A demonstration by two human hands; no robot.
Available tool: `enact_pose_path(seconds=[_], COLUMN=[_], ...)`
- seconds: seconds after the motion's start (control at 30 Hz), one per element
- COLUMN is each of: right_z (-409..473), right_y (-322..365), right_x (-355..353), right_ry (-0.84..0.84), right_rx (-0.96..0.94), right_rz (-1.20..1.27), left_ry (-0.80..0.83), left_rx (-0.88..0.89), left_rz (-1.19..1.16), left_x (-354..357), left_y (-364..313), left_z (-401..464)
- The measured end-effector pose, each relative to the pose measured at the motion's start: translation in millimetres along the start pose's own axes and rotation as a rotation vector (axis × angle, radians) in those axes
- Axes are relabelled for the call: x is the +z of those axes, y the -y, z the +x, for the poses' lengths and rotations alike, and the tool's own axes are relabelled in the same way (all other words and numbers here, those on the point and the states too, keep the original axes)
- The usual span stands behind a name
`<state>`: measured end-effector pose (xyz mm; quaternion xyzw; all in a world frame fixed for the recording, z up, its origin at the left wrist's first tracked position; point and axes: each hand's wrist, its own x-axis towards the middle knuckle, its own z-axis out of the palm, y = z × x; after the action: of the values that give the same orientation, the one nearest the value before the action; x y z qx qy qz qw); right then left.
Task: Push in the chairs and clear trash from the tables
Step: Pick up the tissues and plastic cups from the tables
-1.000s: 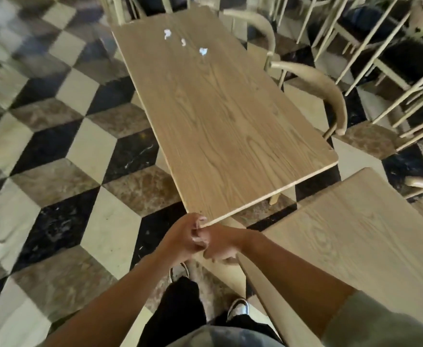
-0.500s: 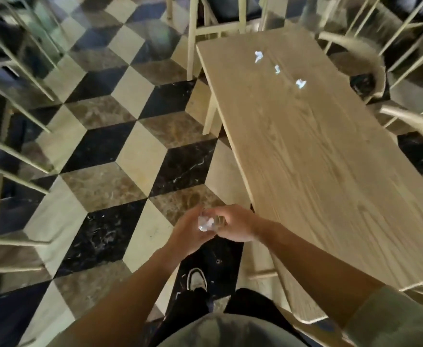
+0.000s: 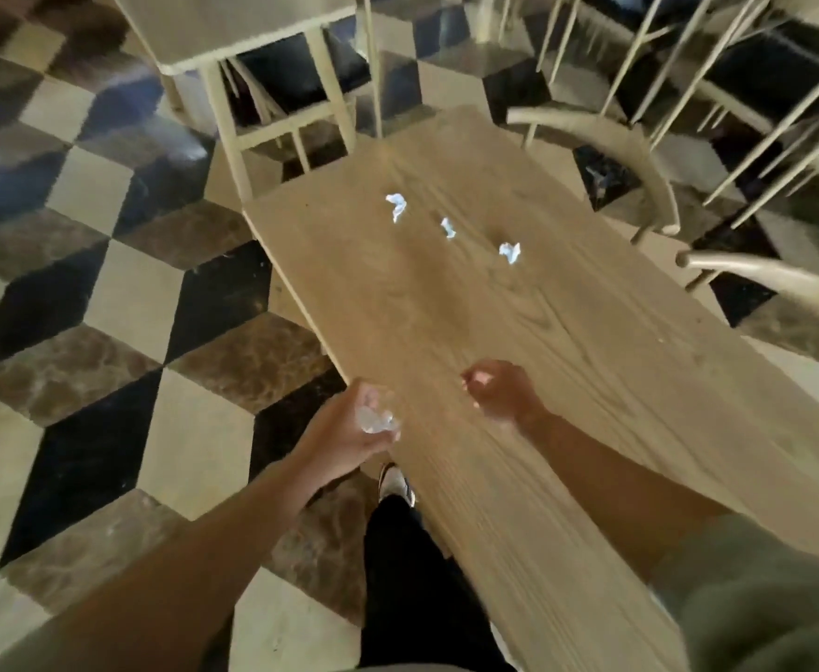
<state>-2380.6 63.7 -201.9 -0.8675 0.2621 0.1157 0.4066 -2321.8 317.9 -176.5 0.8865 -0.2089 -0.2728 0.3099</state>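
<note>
A long wooden table runs away from me. Three crumpled white paper scraps lie near its far end: the left scrap, the middle scrap and the right scrap. My left hand hovers at the table's left edge, closed around a crumpled paper wad. My right hand is over the tabletop with its fingers curled in and nothing visible inside it. Two wooden chairs stand on the right side, a far chair and a near chair.
Another table with a dark-seated chair under it stands beyond the far end. More chairs crowd the upper right. Checkered stone floor lies to the left. My leg and shoe are beside the table.
I have walked along the table toward the scraps. My hands, joined around the wad before, have parted; the wad stays in the left hand and the right has moved over the tabletop.
</note>
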Motion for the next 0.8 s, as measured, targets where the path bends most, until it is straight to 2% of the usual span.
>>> enact_pose_path(seconds=[0.1, 0.17, 0.27, 0.33, 0.47, 0.6, 0.7, 0.8], right_z=[78, 124, 181, 219, 271, 321, 353, 369], right_y=[-16, -29, -34, -26, 24, 117, 179, 227], right_x=[-36, -58, -77, -81, -68, -22, 23, 56], right_ry=[-0.225, -0.358, -0.428, -0.437, -0.422, -0.308, -0.283, -0.202], right_rx=[0.255, 0.343, 0.461, 0.495, 0.440, 0.263, 0.126, 0.098], right_rz=[0.177, 0.158, 0.098, -0.026, -0.145, -0.240, -0.141, -0.098], left_ry=[0.038, 0.066, 0.032, 0.037, 0.036, 0.017, -0.061, -0.071], left_rx=[0.032, 0.043, 0.051, 0.022, -0.002, -0.008, -0.031, -0.012], left_rz=[0.020, 0.072, 0.061, 0.051, 0.016, 0.007, -0.004, -0.032], left_x=[-34, -53, -79, -95, -118, -154, -185, -220], left_y=[-17, -28, -30, -26, -8, 24, 49, 78], left_z=[93, 142, 197, 225, 256, 284, 305, 331])
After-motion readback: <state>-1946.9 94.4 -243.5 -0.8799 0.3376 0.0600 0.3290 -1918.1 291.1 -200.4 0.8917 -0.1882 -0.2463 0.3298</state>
